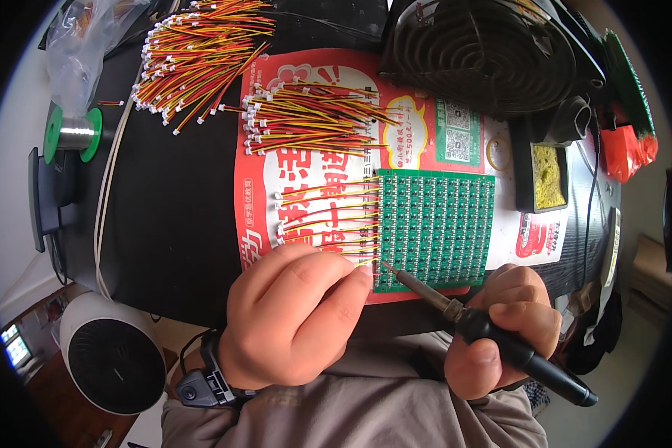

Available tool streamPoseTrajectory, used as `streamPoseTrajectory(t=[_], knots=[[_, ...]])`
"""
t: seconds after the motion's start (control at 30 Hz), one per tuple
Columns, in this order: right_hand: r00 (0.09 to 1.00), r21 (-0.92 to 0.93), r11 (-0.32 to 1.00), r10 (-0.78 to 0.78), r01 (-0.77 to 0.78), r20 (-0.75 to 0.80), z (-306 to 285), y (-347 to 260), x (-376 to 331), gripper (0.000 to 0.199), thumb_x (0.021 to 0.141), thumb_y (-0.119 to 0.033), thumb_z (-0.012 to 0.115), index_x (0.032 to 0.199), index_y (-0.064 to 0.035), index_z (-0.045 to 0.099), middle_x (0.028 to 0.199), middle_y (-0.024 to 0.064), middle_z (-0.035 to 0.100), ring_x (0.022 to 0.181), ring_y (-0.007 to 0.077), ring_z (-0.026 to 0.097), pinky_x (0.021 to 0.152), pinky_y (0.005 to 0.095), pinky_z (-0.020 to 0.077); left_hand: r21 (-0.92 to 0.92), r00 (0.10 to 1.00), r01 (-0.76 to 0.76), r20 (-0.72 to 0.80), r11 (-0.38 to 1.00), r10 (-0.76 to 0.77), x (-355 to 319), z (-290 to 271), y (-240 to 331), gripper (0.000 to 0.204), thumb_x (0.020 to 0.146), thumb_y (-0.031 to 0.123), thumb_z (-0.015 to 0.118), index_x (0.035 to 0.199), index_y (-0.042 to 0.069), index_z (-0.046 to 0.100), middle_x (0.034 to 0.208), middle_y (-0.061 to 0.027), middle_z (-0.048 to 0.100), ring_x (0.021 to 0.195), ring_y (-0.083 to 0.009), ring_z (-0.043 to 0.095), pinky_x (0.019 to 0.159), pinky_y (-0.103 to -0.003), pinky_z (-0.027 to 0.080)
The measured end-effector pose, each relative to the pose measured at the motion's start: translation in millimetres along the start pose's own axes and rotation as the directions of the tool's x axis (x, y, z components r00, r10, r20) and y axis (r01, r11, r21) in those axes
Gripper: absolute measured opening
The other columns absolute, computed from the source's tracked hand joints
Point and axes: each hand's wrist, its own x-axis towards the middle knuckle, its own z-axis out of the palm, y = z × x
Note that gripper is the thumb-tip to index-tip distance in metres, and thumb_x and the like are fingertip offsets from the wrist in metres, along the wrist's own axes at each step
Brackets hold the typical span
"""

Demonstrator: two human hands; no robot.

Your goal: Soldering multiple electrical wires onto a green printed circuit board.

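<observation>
Just beside left hand (291,313), green board (440,231)

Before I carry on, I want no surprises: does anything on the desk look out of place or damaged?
One small thing: a lone wire lead lies just beyond the green solder spool, apart from the big wire pile, so it looks stray. No obvious damage shows on the circuit board.
</observation>
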Motion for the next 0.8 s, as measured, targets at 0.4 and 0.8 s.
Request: streamPoseTrajectory(t=[0.4,0.8], knots=[[1.000,-0.015,1.000,-0.017,0.017,-0.012,4.7,0.7,1.3,0.031,0.071,-0.018,0.075,0.086,0.0022,0.057,0.059,0.0055,0.051,0.045,0.0164,0.046,0.040,0.0282,0.0359,-0.006,1.000,0.006,0.030,1.000,-0.006,-0.6,-0.3,-2.1,0.027,0.060,-0.010,0.068,0.087,-0.004,0.070,0.075,-0.0102,0.059,0.062,-0.0256,0.056,0.054,-0.033,0.047],[0.999,-0.027,0.999,-0.031,0.030,-0.039,8.4,2.4,2.8,0.029,0.070,-0.017,0.074,0.084,0.0023,0.057,0.056,0.0049,0.050,0.043,0.0158,0.046,0.039,0.0275,0.0354,-0.012,1.000,-0.002,0.021,1.000,0.002,-0.4,0.5,-2.3,0.027,0.060,-0.011,0.068,0.087,-0.004,0.070,0.075,-0.0100,0.058,0.060,-0.0253,0.055,0.053,-0.033,0.046]])
